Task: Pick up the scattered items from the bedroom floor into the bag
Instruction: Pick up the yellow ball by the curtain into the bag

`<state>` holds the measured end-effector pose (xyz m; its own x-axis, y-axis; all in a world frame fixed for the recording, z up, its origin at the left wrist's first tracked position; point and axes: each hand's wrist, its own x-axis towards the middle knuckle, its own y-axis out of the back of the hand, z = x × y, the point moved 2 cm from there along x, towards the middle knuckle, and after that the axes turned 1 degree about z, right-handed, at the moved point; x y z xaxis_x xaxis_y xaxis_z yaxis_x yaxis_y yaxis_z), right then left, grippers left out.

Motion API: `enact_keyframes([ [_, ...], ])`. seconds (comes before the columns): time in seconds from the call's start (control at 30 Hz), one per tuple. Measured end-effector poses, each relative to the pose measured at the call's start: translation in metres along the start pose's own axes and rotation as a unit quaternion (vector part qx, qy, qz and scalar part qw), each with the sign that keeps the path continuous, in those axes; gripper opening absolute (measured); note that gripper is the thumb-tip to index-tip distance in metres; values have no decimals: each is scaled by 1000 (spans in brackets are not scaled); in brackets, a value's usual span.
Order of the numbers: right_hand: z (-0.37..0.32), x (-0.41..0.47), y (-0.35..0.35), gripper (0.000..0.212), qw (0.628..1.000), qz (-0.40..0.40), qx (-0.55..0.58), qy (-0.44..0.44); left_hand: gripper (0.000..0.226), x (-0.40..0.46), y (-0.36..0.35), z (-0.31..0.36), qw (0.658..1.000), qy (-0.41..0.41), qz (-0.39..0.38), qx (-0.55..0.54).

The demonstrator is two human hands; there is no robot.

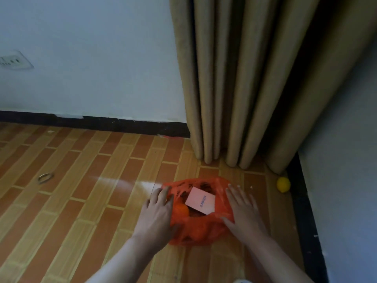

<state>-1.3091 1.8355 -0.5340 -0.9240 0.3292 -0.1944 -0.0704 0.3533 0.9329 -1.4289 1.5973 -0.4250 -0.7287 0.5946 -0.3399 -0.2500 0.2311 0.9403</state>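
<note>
An orange-red plastic bag [201, 231] sits open on the tiled floor near the curtain. Inside it lie a white box with blue lettering [201, 200] and an orange fruit [180, 210]. My left hand [158, 211] rests with straight fingers on the bag's left edge. My right hand [242, 209] lies flat with spread fingers on the bag's right edge. A yellow lemon [283, 184] lies on the floor to the right, by the dark skirting. A small metal ring [45, 177] lies on the floor far to the left.
A beige curtain [244, 82] hangs to the floor behind the bag. White walls with black skirting [91, 122] bound the floor at the back and right. A wall socket [14, 61] is at the left. A small scrap [50, 131] lies near the back wall.
</note>
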Motion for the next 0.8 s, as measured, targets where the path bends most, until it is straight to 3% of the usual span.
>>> enact_keyframes([
  [0.13, 20, -2, -8, 90, 995, -49, 46, -69, 78, 6, -23, 8, 998, -2, -62, 26],
  [0.23, 23, -8, 3, 89, 991, -11, 95, -94, 71, 8, -27, 12, 996, 0, -82, 36],
  [0.33, 2, -14, 29, 81, 992, 90, 88, -23, 70, 10, -14, 18, 1000, -8, 10, 21],
  [0.43, -27, -3, 48, 78, 986, 136, 75, 64, 55, 14, 0, 27, 988, -53, 144, -1],
  [0.53, -45, 18, 54, 76, 980, 149, 39, 130, 46, 23, -4, 34, 981, -87, 174, 22],
  [0.67, -54, 52, 47, 73, 978, 127, -12, 163, 73, 37, -18, 35, 997, -40, 58, 10],
  [0.73, -51, 66, 34, 83, 989, 59, -31, 135, 91, 35, -29, 32, 1000, -14, -22, 13],
  [0.8, -45, 71, 16, 97, 992, -10, -48, 116, 89, 30, -42, 28, 996, 1, -84, 11],
])
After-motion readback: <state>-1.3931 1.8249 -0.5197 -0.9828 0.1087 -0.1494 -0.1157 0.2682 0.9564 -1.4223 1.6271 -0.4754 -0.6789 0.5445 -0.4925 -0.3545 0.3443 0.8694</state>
